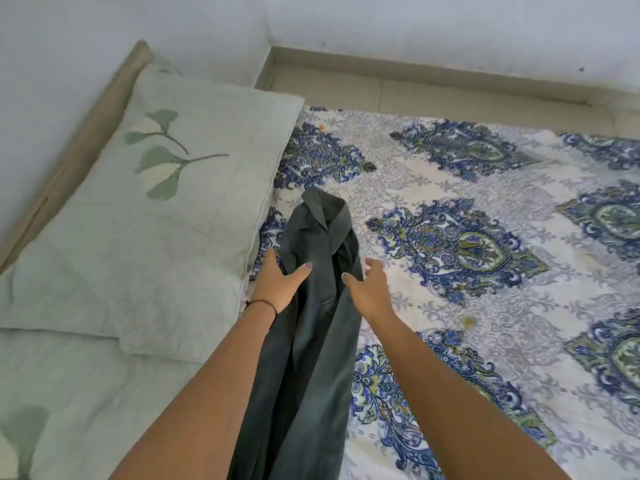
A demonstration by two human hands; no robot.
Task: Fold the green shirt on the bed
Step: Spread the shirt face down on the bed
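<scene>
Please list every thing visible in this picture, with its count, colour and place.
green shirt: one, dark green, bunched lengthwise on the bed sheet
pillow: one, pale green with leaf print, left of the shirt
bed sheet: one, white with blue-green ornaments, under the shirt and to the right
headboard: one, beige, behind the pillow
wall: two faces, whitish, at the top
left hand: one, dark wrist band, fingers straight, touching the shirt's left edge
right hand: one, fingers relaxed, thumb at the shirt's right edge
</scene>
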